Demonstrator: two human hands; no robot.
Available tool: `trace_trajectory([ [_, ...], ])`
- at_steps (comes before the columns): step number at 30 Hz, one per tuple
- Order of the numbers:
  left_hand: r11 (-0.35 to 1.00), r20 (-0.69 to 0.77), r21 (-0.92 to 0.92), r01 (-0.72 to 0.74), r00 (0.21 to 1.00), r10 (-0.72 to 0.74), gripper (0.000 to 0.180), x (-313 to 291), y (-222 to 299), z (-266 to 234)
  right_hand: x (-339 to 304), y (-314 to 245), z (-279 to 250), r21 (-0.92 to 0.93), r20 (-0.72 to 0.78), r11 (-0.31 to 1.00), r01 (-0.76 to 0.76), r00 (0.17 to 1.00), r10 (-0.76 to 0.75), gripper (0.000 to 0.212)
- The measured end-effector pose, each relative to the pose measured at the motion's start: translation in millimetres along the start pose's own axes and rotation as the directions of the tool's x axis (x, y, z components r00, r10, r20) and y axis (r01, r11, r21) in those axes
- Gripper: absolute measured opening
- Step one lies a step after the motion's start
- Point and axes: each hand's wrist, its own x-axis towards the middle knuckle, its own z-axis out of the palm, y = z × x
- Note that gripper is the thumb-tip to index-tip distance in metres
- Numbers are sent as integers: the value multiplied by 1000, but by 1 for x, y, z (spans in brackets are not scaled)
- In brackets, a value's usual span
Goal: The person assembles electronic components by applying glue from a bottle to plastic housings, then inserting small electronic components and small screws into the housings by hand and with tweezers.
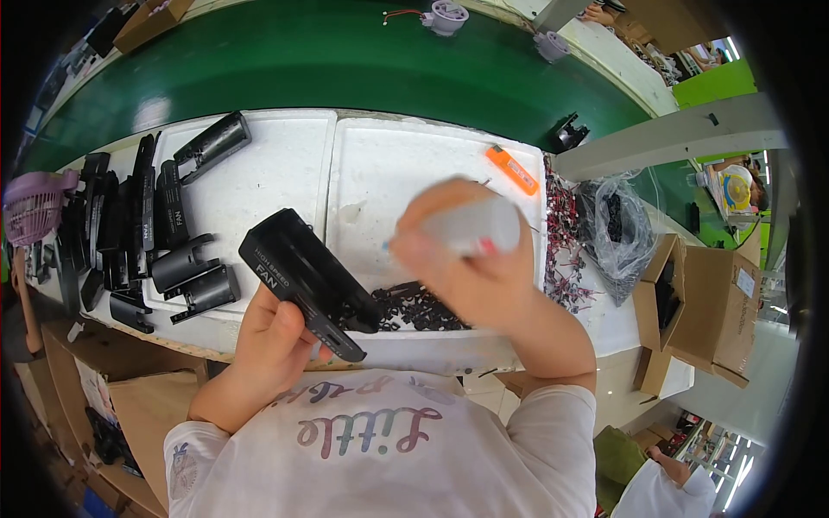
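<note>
My left hand (278, 332) is closed round a black fan housing (298, 263), an elongated hollow plastic shell with pale lettering, held tilted over the near edge of the white tray. Smeared by motion, my right hand (492, 289) is raised to the right of the shell, apart from it. In its grip is a pale translucent bottle (484, 223) with a small red mark. Below that hand lies a heap of small black parts (410, 306). More black housings (197, 293) lie on the left side of the work surface.
A green conveyor belt (285, 56) runs along the far side, carrying a pale purple fan part (446, 17). An orange tool (512, 169) lies on the white tray (380, 164). At right are red-and-black wires (566, 237), a plastic bag (617, 237) and a cardboard box (712, 302).
</note>
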Motion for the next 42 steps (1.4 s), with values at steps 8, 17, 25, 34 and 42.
trace_trajectory([
  [8,971,-48,123,-205,976,212,62,3,-7,-14,54,86,-25,-871,167,408,275,946,-279,28],
  [17,960,212,-197,-200,947,241,81,3,5,-28,26,61,-23,-791,314,547,274,949,-21,11],
  [25,990,165,-143,-7,986,31,25,10,-3,-22,-12,54,-28,-709,523,634,309,834,178,3],
  [34,968,205,-227,105,977,-58,69,12,1,-15,-13,59,-26,-720,501,633,283,844,192,2],
  [42,906,292,-371,206,951,-97,71,12,0,-20,-9,61,-30,-606,609,732,312,773,175,4],
])
